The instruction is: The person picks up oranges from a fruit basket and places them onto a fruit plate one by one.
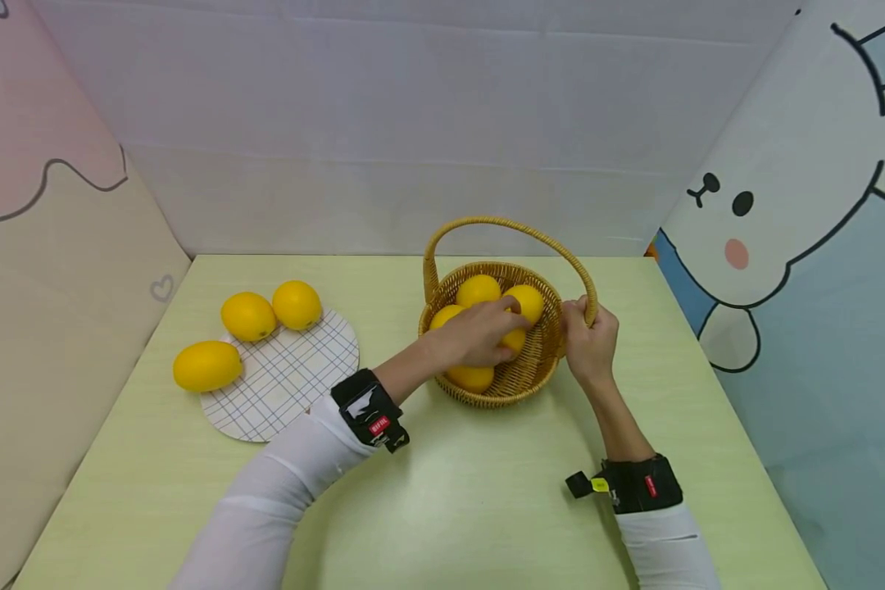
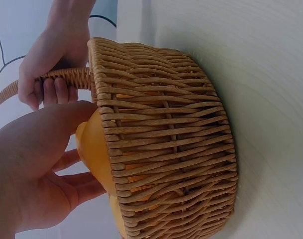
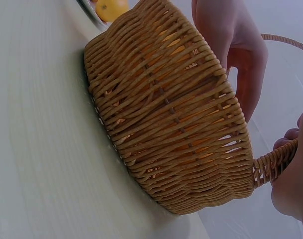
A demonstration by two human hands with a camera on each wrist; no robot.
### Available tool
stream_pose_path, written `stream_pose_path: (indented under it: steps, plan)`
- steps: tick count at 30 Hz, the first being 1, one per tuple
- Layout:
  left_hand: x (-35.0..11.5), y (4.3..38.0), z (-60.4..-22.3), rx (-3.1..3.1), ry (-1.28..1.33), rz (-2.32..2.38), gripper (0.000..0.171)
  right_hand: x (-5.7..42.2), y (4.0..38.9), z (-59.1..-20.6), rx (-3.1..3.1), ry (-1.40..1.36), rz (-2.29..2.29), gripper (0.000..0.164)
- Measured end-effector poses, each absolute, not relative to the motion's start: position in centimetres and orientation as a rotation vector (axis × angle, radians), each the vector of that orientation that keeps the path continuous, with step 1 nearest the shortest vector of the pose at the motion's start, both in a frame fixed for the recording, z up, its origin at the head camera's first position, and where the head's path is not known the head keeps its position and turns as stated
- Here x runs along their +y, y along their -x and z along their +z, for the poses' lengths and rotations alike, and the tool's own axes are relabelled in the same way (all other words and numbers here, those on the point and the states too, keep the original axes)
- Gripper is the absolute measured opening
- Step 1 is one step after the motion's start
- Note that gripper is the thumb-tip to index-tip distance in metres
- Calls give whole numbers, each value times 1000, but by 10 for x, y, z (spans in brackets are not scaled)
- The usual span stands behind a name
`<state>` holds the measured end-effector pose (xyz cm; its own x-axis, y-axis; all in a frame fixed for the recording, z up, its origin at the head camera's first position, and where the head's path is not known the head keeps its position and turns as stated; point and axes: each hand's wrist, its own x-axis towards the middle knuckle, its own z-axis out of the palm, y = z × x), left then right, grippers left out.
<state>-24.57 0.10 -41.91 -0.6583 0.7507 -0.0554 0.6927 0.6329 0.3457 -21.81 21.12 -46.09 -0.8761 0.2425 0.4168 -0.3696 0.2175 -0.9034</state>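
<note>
A wicker basket (image 1: 519, 377) with a tall arched handle stands on the table with several yellow lemons (image 1: 478, 290) inside. My left hand (image 1: 479, 332) reaches into it, its fingers curled over one lemon (image 1: 514, 340). In the left wrist view, thumb and fingers lie around a lemon (image 2: 95, 149) at the rim; its lower part is hidden by the weave. My right hand (image 1: 592, 340) grips the base of the basket's handle (image 1: 512, 223) on the right side. The right wrist view shows the right hand (image 3: 295, 174) wrapped around that handle.
To the left lies a round white plate (image 1: 302, 369) with a blue grid pattern. Three lemons (image 1: 208, 365) sit at or over its left and far edges. A pale wall (image 1: 413, 123) closes off the table's back edge, with printed side walls beside it.
</note>
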Motion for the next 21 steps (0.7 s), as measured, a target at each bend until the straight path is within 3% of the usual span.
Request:
stream_pose_path:
  steps: [21]
  plan:
    - [-14, 236, -409, 2694, -1326, 845, 50, 211, 216, -459, -2024, -113, 1704, 41]
